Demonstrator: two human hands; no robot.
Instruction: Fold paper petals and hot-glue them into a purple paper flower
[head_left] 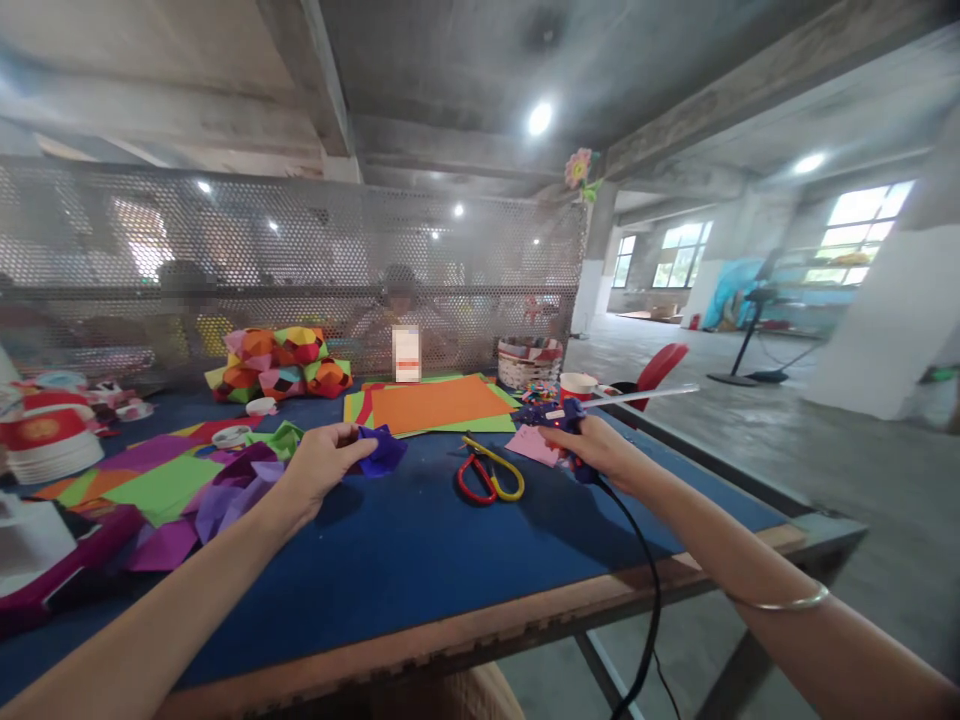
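Note:
My left hand [328,462] pinches a folded piece of dark purple paper [384,452] above the blue table. A dark blue glue gun [553,415] with a clear glue stick [649,393] jutting out of its back is gripped in my right hand [598,452]. The gun's black cord [646,565] hangs over the table's front edge. Between my hands lie scissors [491,472] with one red and one yellow handle. A pink piece of paper [534,445] rests just under the glue gun. Folded purple papers [238,490] lie beside my left wrist.
Orange and green paper sheets [442,402] lie at the table's back, near a woven basket [529,362] and a cup [579,386]. Colourful folded paper balls [281,363] are heaped at back left. A perforated metal screen [465,250] stands behind, with people beyond it.

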